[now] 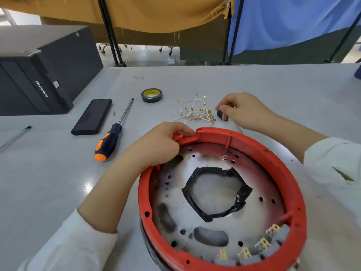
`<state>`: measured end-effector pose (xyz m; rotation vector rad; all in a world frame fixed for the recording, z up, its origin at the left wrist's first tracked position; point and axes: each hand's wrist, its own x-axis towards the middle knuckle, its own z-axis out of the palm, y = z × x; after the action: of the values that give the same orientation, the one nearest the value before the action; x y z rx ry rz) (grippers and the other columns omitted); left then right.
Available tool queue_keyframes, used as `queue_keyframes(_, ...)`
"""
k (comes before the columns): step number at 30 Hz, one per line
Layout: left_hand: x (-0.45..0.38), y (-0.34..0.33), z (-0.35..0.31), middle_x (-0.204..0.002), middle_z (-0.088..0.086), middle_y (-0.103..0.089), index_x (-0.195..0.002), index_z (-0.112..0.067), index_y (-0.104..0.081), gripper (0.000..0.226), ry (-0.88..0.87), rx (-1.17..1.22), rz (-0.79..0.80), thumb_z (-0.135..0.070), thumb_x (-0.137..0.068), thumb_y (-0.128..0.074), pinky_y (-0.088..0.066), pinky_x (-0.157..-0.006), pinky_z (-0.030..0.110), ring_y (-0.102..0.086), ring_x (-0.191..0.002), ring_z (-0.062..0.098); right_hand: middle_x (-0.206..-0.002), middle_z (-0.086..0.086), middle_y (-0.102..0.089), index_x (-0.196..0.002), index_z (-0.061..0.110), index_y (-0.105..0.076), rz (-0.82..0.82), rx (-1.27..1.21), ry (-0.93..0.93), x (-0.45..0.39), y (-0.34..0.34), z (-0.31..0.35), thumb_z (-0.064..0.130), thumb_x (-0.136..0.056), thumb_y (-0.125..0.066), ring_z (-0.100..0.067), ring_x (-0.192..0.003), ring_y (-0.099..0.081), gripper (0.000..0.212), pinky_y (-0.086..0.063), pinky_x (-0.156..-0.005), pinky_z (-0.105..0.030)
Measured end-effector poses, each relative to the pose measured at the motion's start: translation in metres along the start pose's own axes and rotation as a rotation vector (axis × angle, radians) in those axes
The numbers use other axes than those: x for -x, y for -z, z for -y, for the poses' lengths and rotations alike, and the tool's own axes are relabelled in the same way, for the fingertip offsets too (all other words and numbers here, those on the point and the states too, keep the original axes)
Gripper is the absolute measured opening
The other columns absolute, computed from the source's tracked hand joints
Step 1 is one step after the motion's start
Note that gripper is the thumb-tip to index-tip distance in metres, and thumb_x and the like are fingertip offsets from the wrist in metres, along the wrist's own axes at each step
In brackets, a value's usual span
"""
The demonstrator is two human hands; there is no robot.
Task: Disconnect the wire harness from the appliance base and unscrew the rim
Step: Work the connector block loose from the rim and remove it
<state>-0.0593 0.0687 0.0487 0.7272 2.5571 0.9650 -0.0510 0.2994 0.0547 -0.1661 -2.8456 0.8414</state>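
The round appliance base lies upturned at the table's near edge, with a red plastic rim (273, 151) around a scorched metal plate (259, 184). Black tape rings the plate's central opening. Several grey switch blocks with brass terminals (246, 255) line the near side. My left hand (158, 143) grips the rim's far-left edge, fingers curled over it. My right hand (242, 110) rests on the table beyond the base and pinches a small black block (221, 115). A tangle of white wires with brass terminals (197, 113) lies just left of that block.
A screwdriver with a black-and-orange handle (111, 139) lies left of the base, beside a flat black case (91, 116). A roll of black tape (152, 95) sits further back. A black computer tower (39, 71) fills the far left. A metal rod (15, 136) lies at the left edge.
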Motion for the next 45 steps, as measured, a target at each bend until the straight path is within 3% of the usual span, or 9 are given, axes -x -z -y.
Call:
queue_keyframes(4, 0.000, 0.006, 0.000, -0.111, -0.010, -0.059, -0.099, -0.040, -0.055, 0.057, 0.047, -0.027, -0.040, 0.009, -0.078, -0.036, -0.038, -0.042, 0.010, -0.052, -0.062, 0.005, -0.081, 0.007, -0.065, -0.081, 0.027, -0.063, 0.139, -0.023, -0.018, 0.037, 0.010, 0.017, 0.046, -0.092, -0.050, -0.001, -0.065, -0.056, 0.026, -0.041, -0.062, -0.023)
queue_keyframes(9, 0.005, 0.021, 0.015, -0.123, -0.008, -0.058, -0.111, -0.033, -0.057, 0.059, 0.145, -0.019, -0.178, 0.009, -0.079, -0.032, -0.048, -0.059, 0.023, -0.057, -0.081, 0.013, -0.103, 0.009, -0.058, -0.113, 0.033, -0.052, 0.195, 0.251, -0.060, 0.073, 0.016, 0.026, 0.047, -0.084, -0.057, -0.017, -0.091, -0.057, 0.033, -0.049, -0.083, -0.036)
queue_keyframes(12, 0.012, 0.027, 0.022, -0.123, -0.009, -0.057, -0.119, -0.031, -0.055, 0.060, 0.165, -0.018, -0.211, 0.008, -0.079, -0.033, -0.045, -0.051, 0.023, -0.057, -0.079, 0.012, -0.095, 0.000, -0.065, -0.115, 0.026, -0.049, 0.244, 0.227, -0.105, 0.082, 0.017, 0.031, 0.028, -0.086, -0.054, -0.021, -0.077, -0.065, 0.029, -0.055, -0.059, -0.031)
queue_keyframes(20, 0.025, 0.036, 0.012, -0.139, -0.006, -0.046, -0.133, -0.034, -0.042, 0.051, -0.081, -0.107, -0.190, -0.012, -0.088, -0.052, -0.038, -0.098, 0.030, -0.047, -0.122, 0.015, -0.070, 0.001, -0.063, -0.097, 0.029, -0.051, 0.169, 0.206, -0.051, 0.076, 0.006, 0.029, 0.015, -0.090, -0.039, -0.018, -0.039, -0.062, 0.020, -0.044, -0.038, -0.020)
queue_keyframes(28, 0.014, 0.026, -0.002, -0.144, -0.002, -0.042, -0.141, -0.025, -0.035, 0.053, -0.166, -0.350, -0.150, -0.021, -0.092, -0.054, -0.031, -0.102, 0.028, -0.041, -0.130, 0.018, -0.132, 0.006, -0.056, -0.136, 0.042, -0.045, 0.179, 0.295, 0.089, 0.068, 0.006, 0.032, 0.041, -0.095, -0.049, -0.021, -0.117, -0.051, 0.042, -0.042, -0.089, -0.034)
queue_keyframes(32, 0.009, 0.018, -0.003, -0.124, 0.002, -0.059, -0.131, -0.029, -0.047, 0.035, -0.153, -0.423, -0.164, -0.018, -0.097, -0.045, -0.034, -0.081, 0.026, -0.054, -0.106, 0.022, -0.126, 0.003, -0.058, -0.139, 0.035, -0.043, 0.273, 0.204, 0.037, 0.067, 0.015, 0.045, 0.052, -0.088, -0.055, -0.016, -0.106, -0.055, 0.054, -0.043, -0.083, -0.028)
queue_keyframes(37, 0.018, 0.018, 0.002, -0.112, 0.011, -0.061, -0.125, -0.020, -0.048, 0.037, 0.001, -0.643, -0.271, -0.006, -0.091, -0.043, -0.040, -0.071, 0.034, -0.054, -0.100, 0.034, -0.090, -0.006, -0.063, -0.114, 0.008, -0.051, 0.458, 0.260, -0.222, 0.076, 0.028, 0.049, 0.044, -0.081, -0.068, -0.019, -0.074, -0.065, 0.051, -0.054, -0.045, -0.026)
queue_keyframes(42, 0.034, 0.024, -0.008, -0.094, 0.011, -0.054, -0.122, -0.010, -0.043, 0.029, 0.183, -0.836, -0.100, -0.013, -0.093, -0.041, -0.036, -0.068, 0.033, -0.046, -0.084, 0.028, -0.099, -0.011, -0.065, -0.108, 0.009, -0.059, 0.335, 0.232, -0.153, 0.073, 0.027, 0.051, 0.034, -0.086, -0.067, -0.025, -0.080, -0.067, 0.035, -0.056, -0.052, -0.028)
queue_keyframes(45, 0.041, 0.030, -0.017, -0.120, 0.011, -0.052, -0.134, -0.014, -0.036, 0.042, 0.159, -0.769, 0.000, -0.025, -0.095, -0.045, -0.041, -0.081, 0.035, -0.051, -0.104, 0.030, -0.114, -0.005, -0.062, -0.117, 0.016, -0.057, 0.289, 0.341, -0.008, 0.070, 0.023, 0.054, 0.035, -0.088, -0.064, -0.021, -0.089, -0.057, 0.035, -0.045, -0.070, -0.029)
